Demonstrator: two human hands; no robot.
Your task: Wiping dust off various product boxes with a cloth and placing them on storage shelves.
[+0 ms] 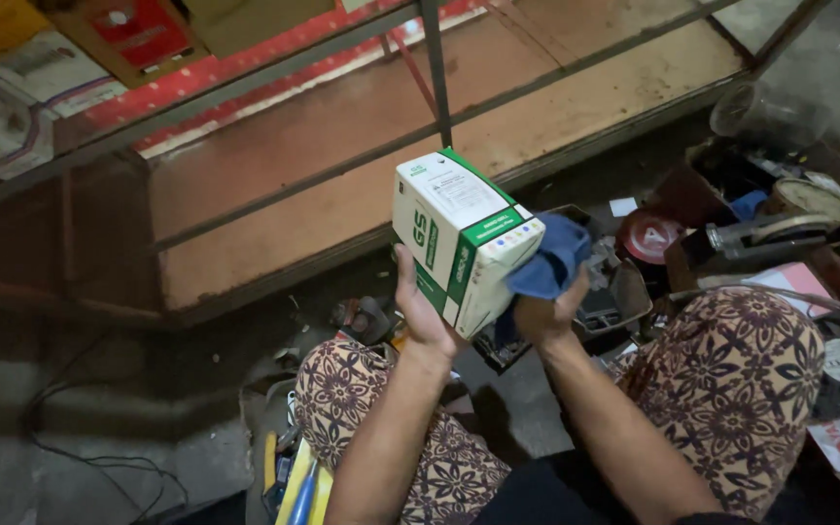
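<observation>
My left hand (422, 309) grips a white and green cardboard box (461, 236) from below and behind, holding it tilted above my knees. My right hand (548, 313) holds a blue cloth (554, 258) pressed against the box's right side. Both forearms rise from the bottom of the view between my knees, which are covered in brown floral fabric.
A low wooden shelf with a metal frame (342, 165) stands ahead. Cluttered parts, a red disc (649, 236) and a round gauge (814, 201) lie to the right. Tools with yellow and blue handles (298, 486) rest on the floor by my left knee. A cable (89, 457) runs at left.
</observation>
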